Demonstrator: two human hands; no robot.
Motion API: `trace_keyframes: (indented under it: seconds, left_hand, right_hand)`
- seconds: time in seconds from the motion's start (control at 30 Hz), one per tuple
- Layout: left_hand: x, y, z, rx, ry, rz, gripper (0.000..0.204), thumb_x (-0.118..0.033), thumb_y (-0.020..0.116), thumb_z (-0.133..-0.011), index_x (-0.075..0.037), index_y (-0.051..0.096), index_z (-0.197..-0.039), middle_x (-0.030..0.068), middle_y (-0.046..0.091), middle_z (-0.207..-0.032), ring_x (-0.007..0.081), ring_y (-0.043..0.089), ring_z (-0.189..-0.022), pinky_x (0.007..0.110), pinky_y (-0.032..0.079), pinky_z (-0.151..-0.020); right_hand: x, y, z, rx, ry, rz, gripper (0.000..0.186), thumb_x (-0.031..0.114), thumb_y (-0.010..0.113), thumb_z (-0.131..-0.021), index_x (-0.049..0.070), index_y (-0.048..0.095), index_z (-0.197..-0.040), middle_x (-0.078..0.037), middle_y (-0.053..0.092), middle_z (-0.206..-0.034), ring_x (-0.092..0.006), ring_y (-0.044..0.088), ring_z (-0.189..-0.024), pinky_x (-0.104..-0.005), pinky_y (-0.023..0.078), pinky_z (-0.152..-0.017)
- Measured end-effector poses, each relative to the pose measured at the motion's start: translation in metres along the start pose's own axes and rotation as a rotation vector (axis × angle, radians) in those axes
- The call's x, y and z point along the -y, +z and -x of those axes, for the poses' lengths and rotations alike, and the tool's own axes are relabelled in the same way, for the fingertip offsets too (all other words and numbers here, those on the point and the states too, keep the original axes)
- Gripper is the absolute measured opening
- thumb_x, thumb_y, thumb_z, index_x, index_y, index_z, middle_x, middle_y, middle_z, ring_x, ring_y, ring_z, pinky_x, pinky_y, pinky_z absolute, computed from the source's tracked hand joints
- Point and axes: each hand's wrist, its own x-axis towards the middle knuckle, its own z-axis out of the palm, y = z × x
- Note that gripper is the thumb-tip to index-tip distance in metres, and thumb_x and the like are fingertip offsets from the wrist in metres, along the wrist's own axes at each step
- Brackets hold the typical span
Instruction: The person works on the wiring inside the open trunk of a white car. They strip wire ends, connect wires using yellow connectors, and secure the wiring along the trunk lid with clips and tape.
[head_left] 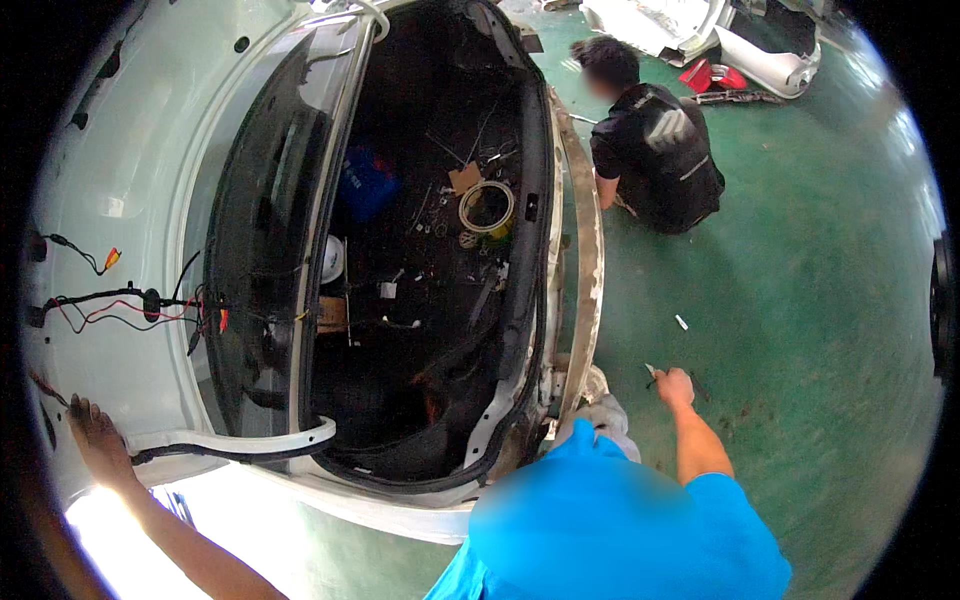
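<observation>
Rests the left hand (97, 438), fingers loosely spread, against the raised white trunk lid (120, 370). Likely heavy, stiff and smooth to the palm; best held by the bare metal, clear of the loose wires (110, 297) above that hand and the fragile rear window (265, 230) to its right. Pinches in the curled right hand (675, 388) a slim pale tool (650, 370), too small to identify; probably light, hard, best gripped at the near end.

Left hand (97, 432) against raised white trunk lid (125, 365). Right hand (674, 387) grips small pale-tipped item (650, 370) above green floor (770, 300). In open trunk (385, 450): blue container (366, 187), pale ring (465, 210), white piece (388, 290). Black-shirted co-worker (660, 160) crouches near rear beam (583, 250).
</observation>
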Motion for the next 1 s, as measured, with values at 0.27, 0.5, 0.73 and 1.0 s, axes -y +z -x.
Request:
trace_keyframes:
  seconds: [0.27, 0.5, 0.73, 1.0]
  left_hand:
    - [-0.017, 0.019, 0.028, -0.124, -0.022, 0.023, 0.049, -0.039, 0.042, -0.105, -0.010, 0.046, -0.145, 0.0087, 0.046, -0.147, 0.0196, 0.038, -0.136, 0.034, 0.022, -0.116]
    - [-0.030, -0.031, 0.001, 0.011, 0.123, -0.349, 0.049, -0.036, 0.042, -0.105, -0.009, 0.043, -0.147, 0.0108, 0.043, -0.149, 0.0227, 0.034, -0.140, 0.036, 0.021, -0.117]
    - [-0.042, -0.046, -0.008, -0.010, 0.142, -0.324, 0.048, -0.033, 0.041, -0.106, -0.007, 0.042, -0.147, 0.0091, 0.044, -0.149, 0.0231, 0.035, -0.139, 0.037, 0.021, -0.118]
    - [-0.045, 0.071, 0.067, -0.205, 0.054, -0.059, 0.058, -0.039, 0.038, -0.106, -0.004, 0.031, -0.152, 0.0135, 0.031, -0.158, 0.0271, 0.018, -0.149, 0.040, 0.012, -0.121]
  right_hand:
    - [0.021, -0.011, -0.007, 0.000, -0.029, -0.106, 0.045, 0.046, 0.063, -0.087, 0.003, 0.071, -0.100, -0.021, 0.069, -0.108, -0.0402, 0.064, -0.103, -0.0503, 0.051, -0.087]
    - [-0.012, 0.009, -0.017, -0.006, -0.072, -0.157, 0.029, 0.030, 0.071, -0.081, 0.003, 0.072, -0.092, -0.020, 0.071, -0.093, -0.0410, 0.066, -0.093, -0.0484, 0.051, -0.081]
    - [-0.047, 0.027, -0.015, -0.072, -0.048, -0.064, 0.019, 0.017, 0.063, -0.083, 0.007, 0.073, -0.095, -0.021, 0.071, -0.096, -0.0386, 0.067, -0.095, -0.0480, 0.053, -0.082]
    - [-0.041, -0.001, -0.004, 0.013, 0.124, 0.047, 0.032, 0.032, 0.069, -0.084, 0.010, 0.071, -0.107, -0.017, 0.069, -0.111, -0.0363, 0.066, -0.103, -0.0478, 0.054, -0.083]
